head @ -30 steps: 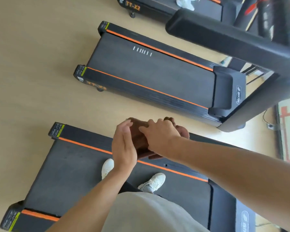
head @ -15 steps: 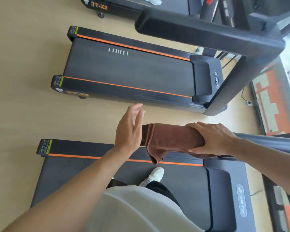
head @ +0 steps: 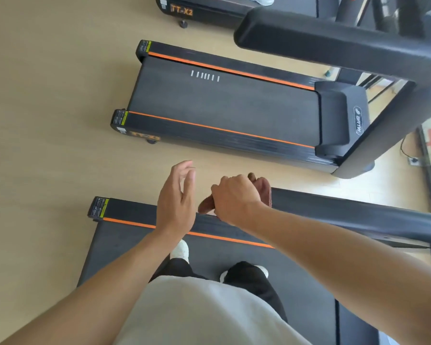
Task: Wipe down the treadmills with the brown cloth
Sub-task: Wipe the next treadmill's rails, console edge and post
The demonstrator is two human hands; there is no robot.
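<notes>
I stand on a black treadmill with orange side stripes. Its dark handrail runs from the centre to the right edge. My right hand grips the brown cloth at the left end of that handrail; most of the cloth is hidden under the hand, with folds showing to either side. My left hand hovers just left of the cloth, fingers straight and relaxed, holding nothing. A second treadmill of the same kind lies beyond, across a strip of floor.
The second treadmill's thick black handrail crosses the upper right. A third treadmill marked TT-X2 shows at the top edge. Light wooden floor fills the left side. A cable and socket lie at the far right.
My right hand slid the cloth leftward along the handrail, back to its end near my left hand. The left hand stayed lifted off the cloth. The view shifted slightly.
</notes>
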